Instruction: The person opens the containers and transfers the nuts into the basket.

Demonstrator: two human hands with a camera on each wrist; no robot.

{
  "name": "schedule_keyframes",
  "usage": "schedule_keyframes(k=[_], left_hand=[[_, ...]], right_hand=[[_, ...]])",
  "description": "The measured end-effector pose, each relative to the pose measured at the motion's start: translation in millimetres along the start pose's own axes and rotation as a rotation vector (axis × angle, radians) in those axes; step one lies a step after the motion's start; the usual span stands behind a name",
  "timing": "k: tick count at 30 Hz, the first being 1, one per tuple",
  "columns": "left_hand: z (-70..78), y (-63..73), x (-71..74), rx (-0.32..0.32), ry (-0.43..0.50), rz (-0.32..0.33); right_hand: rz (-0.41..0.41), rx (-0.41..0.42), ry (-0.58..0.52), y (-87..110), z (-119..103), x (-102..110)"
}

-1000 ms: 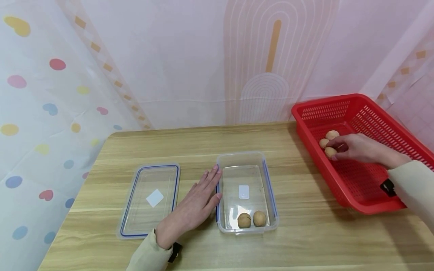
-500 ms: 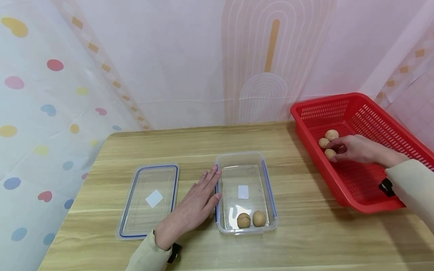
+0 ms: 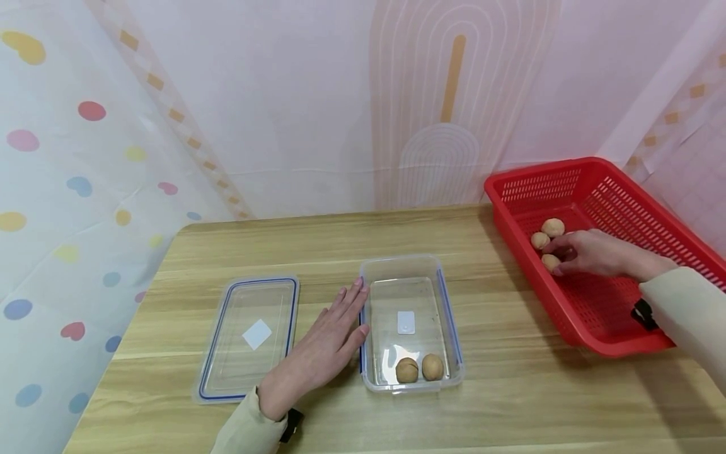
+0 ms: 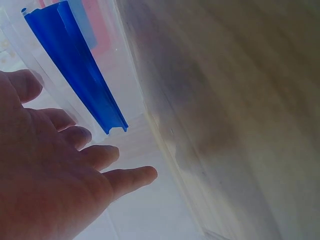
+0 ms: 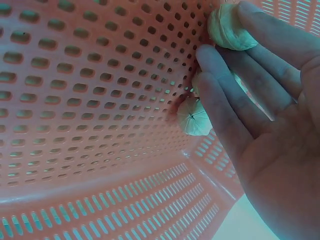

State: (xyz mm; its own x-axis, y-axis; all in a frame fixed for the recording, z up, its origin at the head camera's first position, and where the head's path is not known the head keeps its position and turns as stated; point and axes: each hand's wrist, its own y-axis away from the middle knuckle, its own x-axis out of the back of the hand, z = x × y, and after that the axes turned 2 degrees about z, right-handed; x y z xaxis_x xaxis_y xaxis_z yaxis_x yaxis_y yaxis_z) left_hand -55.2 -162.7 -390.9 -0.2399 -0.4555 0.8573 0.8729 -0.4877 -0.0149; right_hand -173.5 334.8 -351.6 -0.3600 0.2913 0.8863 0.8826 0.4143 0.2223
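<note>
In the head view my right hand (image 3: 595, 253) reaches into the red basket (image 3: 573, 325), pinching a walnut (image 3: 549, 262) between thumb and fingers near the basket's left wall. Two more walnuts lie just beyond it, one of them a pale walnut (image 3: 553, 227). The right wrist view shows the thumb on the held walnut (image 5: 227, 27), with another walnut (image 5: 194, 117) past the fingertips. My left hand (image 3: 317, 350) has its fingers extended, fingertips touching the left side of a clear plastic container (image 3: 397, 388). Two walnuts sit at that container's near end, including a cracked-looking walnut (image 3: 406, 371).
A clear lid (image 3: 227, 340) with a blue seal lies on the wooden table (image 3: 493, 416) left of the container. A blue latch (image 4: 75, 65) hangs on the container's side in the left wrist view. A patterned cloth (image 3: 295, 113) hangs behind the table.
My right hand and the pinched walnut have shifted slightly toward the near side, away from the other two walnuts. The left hand stays in place against the container.
</note>
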Motion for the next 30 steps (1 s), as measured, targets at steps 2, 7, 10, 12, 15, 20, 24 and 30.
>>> schedule_keyframes(k=[2,7,10,12,15,20,24,30], left_hand=[[-0.4,0.1,-0.8,0.000,0.001,-0.001],[-1.2,0.2,-2.2,0.002,-0.002,-0.003],[-1.5,-0.1,-2.6,0.002,-0.007,-0.004],[-1.7,-0.4,-2.7,0.001,-0.010,-0.002],[-2.0,-1.0,-2.6,-0.003,-0.014,0.005],[-1.5,-0.8,-1.3,-0.002,-0.020,0.005],[-1.0,-0.8,-0.5,0.001,-0.021,0.002],[-0.2,-0.1,0.3,0.006,-0.021,-0.001]], right_hand=[[-0.008,0.006,0.001,0.2,-0.3,-0.4],[-0.003,-0.001,0.014,2.0,-1.9,-0.2],[0.014,0.007,0.028,4.6,-2.4,0.9],[0.024,0.018,0.027,7.2,-3.3,2.4],[0.038,0.028,0.034,11.2,-5.0,6.0],[0.070,0.026,0.052,18.6,-12.5,15.7],[0.110,0.000,0.084,25.9,-20.4,26.0],[0.186,-0.049,0.097,39.8,-33.5,37.2]])
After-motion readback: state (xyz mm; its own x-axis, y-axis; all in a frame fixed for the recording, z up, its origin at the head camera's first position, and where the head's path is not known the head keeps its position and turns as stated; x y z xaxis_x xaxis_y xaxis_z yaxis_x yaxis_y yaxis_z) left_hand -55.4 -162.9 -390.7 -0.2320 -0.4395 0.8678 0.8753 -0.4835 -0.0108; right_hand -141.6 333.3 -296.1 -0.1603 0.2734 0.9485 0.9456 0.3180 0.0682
